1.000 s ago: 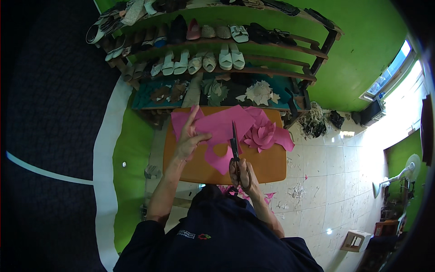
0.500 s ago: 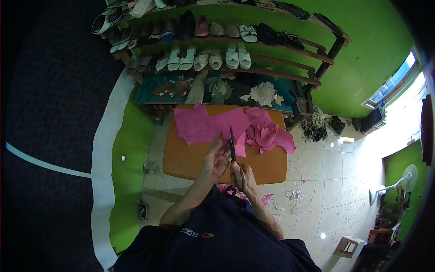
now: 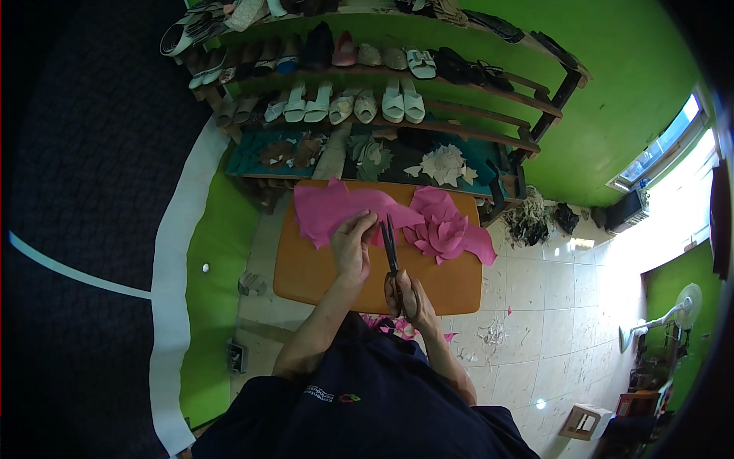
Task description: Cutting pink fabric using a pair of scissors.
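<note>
My left hand (image 3: 352,249) is closed, fingertips pinching the near edge of a pink sheet (image 3: 329,208) that looks like thin leather or fabric. My right hand (image 3: 410,295) grips the handles of dark scissors (image 3: 392,251), blades pointing away from me and slightly parted. Their tips are just right of my left fingertips, close to the sheet's edge. To the right, a pink flower of layered petals (image 3: 442,232) lies on the orange-brown table (image 3: 306,271). Whether the blades touch the sheet I cannot tell.
Behind the table a wooden rack (image 3: 459,130) holds several rows of shoes. Its lowest shelf carries a white petal cluster (image 3: 443,164) and a grey-green one (image 3: 372,158). Pink scraps (image 3: 401,327) lie by my lap, and pale shavings (image 3: 493,333) litter the tiled floor. A fan (image 3: 688,306) stands right.
My left hand has gone from open beside the blades to pinching the pink sheet, whose right part has shifted and bent. The scissor blades have parted a little.
</note>
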{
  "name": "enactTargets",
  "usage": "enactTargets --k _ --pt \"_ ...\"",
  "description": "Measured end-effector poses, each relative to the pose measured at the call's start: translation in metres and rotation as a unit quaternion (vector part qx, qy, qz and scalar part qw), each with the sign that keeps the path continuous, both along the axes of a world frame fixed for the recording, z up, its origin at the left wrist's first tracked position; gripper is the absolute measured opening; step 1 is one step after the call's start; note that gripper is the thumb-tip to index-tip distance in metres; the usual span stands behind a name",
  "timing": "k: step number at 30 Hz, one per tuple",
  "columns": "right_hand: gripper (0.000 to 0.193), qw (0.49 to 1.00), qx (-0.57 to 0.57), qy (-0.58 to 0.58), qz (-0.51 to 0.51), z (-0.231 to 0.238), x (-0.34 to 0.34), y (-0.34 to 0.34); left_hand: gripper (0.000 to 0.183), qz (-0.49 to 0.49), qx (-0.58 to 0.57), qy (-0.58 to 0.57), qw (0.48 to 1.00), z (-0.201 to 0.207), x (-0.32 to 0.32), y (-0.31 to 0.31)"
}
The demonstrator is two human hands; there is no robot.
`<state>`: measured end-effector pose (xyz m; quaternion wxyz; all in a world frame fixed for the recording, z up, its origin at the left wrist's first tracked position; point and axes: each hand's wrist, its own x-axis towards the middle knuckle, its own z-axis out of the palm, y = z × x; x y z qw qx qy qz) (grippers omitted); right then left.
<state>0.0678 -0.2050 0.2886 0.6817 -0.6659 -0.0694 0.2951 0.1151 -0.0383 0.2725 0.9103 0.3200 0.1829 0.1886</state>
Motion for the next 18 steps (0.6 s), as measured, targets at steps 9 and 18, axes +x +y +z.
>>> enactTargets --k 9,18 --pt "0.064 0.995 -0.053 -0.052 -0.062 -0.003 -0.002 0.014 0.046 -0.014 0.119 -0.023 0.993 0.02 -0.007 0.004" --pt "0.067 0.989 -0.081 -0.096 -0.083 0.001 0.0 0.017 0.048 -0.013 0.113 -0.05 0.992 0.032 -0.012 0.0"
